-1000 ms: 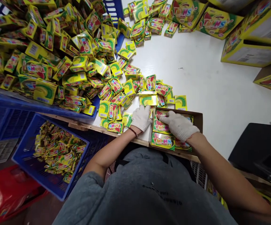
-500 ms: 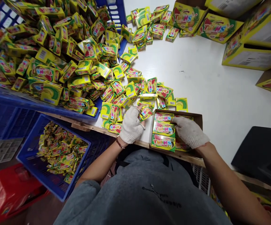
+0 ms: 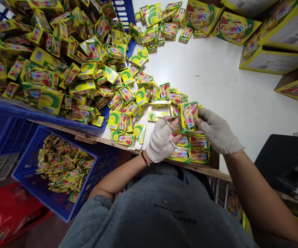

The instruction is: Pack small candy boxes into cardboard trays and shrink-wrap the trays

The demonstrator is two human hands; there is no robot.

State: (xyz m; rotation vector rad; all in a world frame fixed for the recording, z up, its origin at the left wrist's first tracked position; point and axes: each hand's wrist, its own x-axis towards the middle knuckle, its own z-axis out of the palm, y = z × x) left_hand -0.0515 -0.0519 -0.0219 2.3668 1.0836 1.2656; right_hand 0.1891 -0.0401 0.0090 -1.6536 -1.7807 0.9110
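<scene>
My right hand (image 3: 218,132), in a white fingerless knit glove, grips a small yellow-green TWINS box (image 3: 188,117) by its right side, tilted above an open carton. My left hand (image 3: 161,142), gloved alike, is just left of that box. Its thumb and fingers are apart, with the fingertips close to the box's left edge; whether they touch it I cannot make out. Below both hands, the carton (image 3: 214,163) holds rows of similar boxes (image 3: 200,156), TWINS faces up. My hands and the raised box hide its far part.
A blue crate (image 3: 68,121) heaped with small boxes stands at the left, and loose boxes (image 3: 127,93) spill onto the white table (image 3: 211,69). Larger TWINS cartons (image 3: 238,27) line the back right. A lower blue crate (image 3: 58,212) and red stool (image 3: 4,213) sit below left.
The right hand has come up out of the carton and now holds a box above it. The left hand has moved right, its fingers now apart and the box it held gone from them.
</scene>
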